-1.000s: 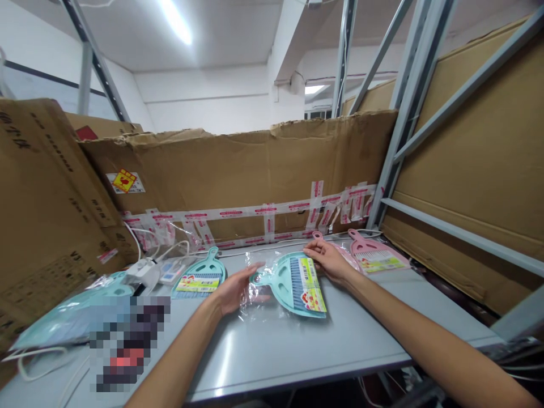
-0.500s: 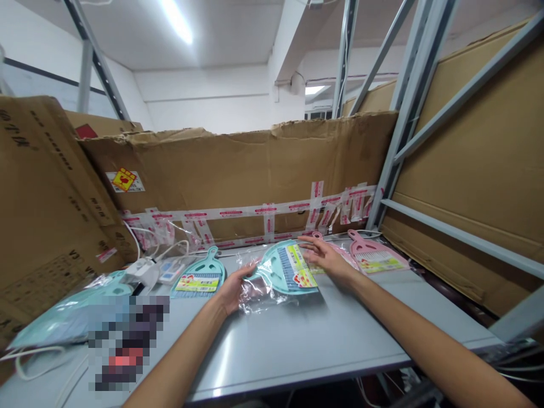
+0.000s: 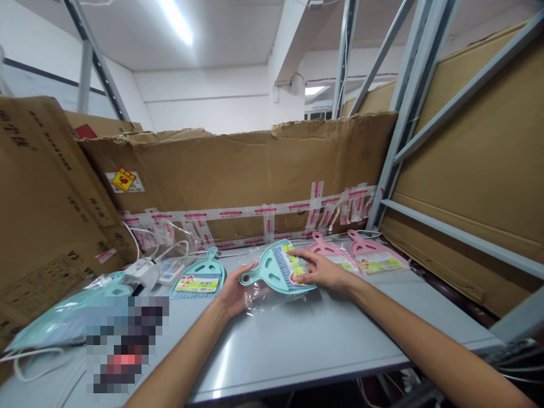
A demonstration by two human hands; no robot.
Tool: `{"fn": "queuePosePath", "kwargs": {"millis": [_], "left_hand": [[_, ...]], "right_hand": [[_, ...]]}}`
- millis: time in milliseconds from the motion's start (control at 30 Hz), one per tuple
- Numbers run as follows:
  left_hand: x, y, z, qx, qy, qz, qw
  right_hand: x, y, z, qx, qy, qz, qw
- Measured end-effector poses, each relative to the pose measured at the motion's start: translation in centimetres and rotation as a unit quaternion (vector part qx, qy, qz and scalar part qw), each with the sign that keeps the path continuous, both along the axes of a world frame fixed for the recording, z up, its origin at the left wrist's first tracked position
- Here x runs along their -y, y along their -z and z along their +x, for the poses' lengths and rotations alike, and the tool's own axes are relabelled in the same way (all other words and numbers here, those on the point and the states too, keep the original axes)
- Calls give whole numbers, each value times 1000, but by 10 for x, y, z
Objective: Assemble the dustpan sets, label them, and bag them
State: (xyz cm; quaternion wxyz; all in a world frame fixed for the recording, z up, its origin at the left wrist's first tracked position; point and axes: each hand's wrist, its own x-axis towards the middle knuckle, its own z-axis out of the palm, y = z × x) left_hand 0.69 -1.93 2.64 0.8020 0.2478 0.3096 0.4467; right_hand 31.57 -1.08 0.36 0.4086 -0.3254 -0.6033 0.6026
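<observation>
A teal dustpan with a blue-bristled brush and a yellow-green label is tilted above the table, its handle toward the left. Clear plastic hangs crumpled around its lower side; how far it wraps the dustpan I cannot tell. My left hand is closed at the handle end, thumb on top and the other fingers mostly hidden beneath. Over the label at the wide end, my right hand has its thumb and fingers on the dustpan's right edge.
Another teal dustpan lies left, and pink dustpans lie right. Bagged teal dustpans, a white adapter and cables fill the table's left side. Cardboard walls and a metal frame enclose the grey table.
My right hand has moved left and down onto the label, its fingers closing on the edge. The dustpan has turned a little, and its handle now shows clearly beside my left hand.
</observation>
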Motion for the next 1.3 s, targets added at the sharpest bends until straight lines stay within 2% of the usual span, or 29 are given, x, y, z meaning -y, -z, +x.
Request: {"fn": "queuePosePath", "kwargs": {"millis": [67,233,467,633,767,900,1033,1133,1200,1300], "left_hand": [[-1,3,-2,25,9,7,1000],[-9,12,-8,92,76,62,991],[-8,7,-7,71,57,69,993],[-5,0,-5,62,55,73,994],[-5,-3,-8,53,34,72,995],[-6,-3,-10,57,32,64,996],[-6,-3,-12,65,40,67,995],[-7,-3,-15,67,50,72,994],[-7,-3,-17,63,64,71,993],[-5,-3,-21,47,108,51,992]], "right_hand": [[2,-2,-4,-11,2,-9,1000],[9,-10,-8,-88,8,-35,995],[3,-12,4,-144,54,-145,977],[-4,-8,9,-127,119,-110,979],[-5,-13,14,-113,135,-98,979],[-7,-17,17,-101,176,-57,978],[-9,-14,17,-91,169,-66,979],[-14,-10,21,-86,176,-79,977],[-18,-8,25,-90,203,-82,972],[-23,-9,30,-124,231,-85,961]]}}
